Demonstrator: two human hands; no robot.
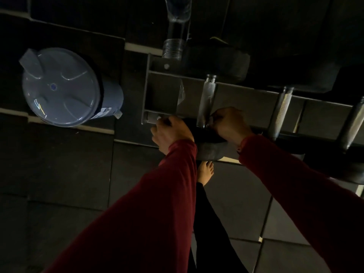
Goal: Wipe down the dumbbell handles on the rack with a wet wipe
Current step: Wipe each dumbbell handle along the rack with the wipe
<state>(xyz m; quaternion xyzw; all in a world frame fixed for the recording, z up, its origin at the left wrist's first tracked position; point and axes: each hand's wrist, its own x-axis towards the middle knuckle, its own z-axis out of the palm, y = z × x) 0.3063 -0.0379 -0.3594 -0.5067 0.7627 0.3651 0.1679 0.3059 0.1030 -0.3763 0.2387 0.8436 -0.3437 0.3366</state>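
Observation:
A dark metal dumbbell rack [246, 95] crosses the upper middle of the head view. Three knurled silver dumbbell handles lie across it: one at the centre [206, 95], a second [281, 107] and a third [354, 119] to the right. My right hand [228, 123] is curled around the near end of the centre handle, with a bit of pale wet wipe [210, 119] showing at the fingertips. My left hand [171, 133] grips the rack's front rail at its left end, over the black weight head. Both sleeves are dark red.
A grey lidded bin [65, 85] stands on the dark floor mats to the left. A clear plastic bottle [175, 36] lies beyond the rack's left end. A bare foot [205, 172] stands under the rack between my arms. The scene is dim.

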